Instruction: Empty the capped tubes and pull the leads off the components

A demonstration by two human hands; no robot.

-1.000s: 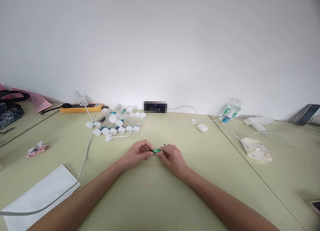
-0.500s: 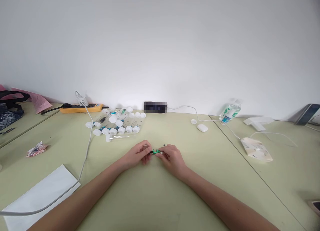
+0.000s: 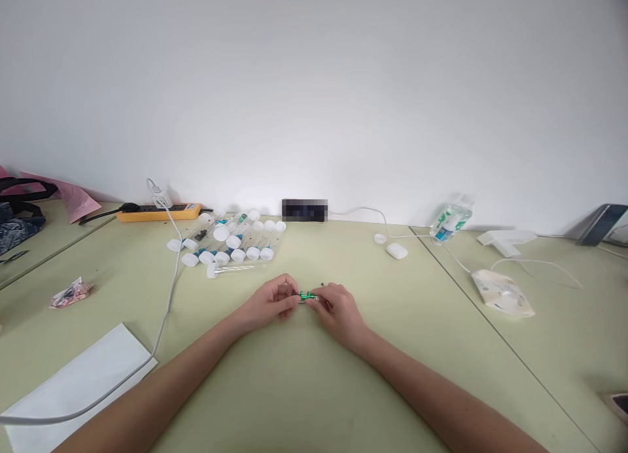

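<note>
A small green part (image 3: 307,296), too small to name more exactly, sits between my two hands above the tabletop. The thumb and fingers of my left hand (image 3: 273,302) pinch its left end, and a bit of something dark shows by those fingertips. On the other end my right hand (image 3: 339,312) is closed, thumb and forefinger together around it. A tiny dark piece (image 3: 322,284) lies just beyond the right fingertips. Ahead and to the left rests a group of clear tubes with white caps (image 3: 233,242), some with blue or green bits inside.
A yellow power strip (image 3: 161,212) lies along the wall, its grey cable (image 3: 173,289) crossing a white sheet (image 3: 81,387). A pixelated dark box (image 3: 305,210) stands at the back. To the right are a white case (image 3: 397,250), a tissue pack (image 3: 451,221) and a paper packet (image 3: 503,292).
My left fingers have shifted slightly to the right, up against the green part, covering the dark piece seen at its left end. My right hand has stayed nearly still.
</note>
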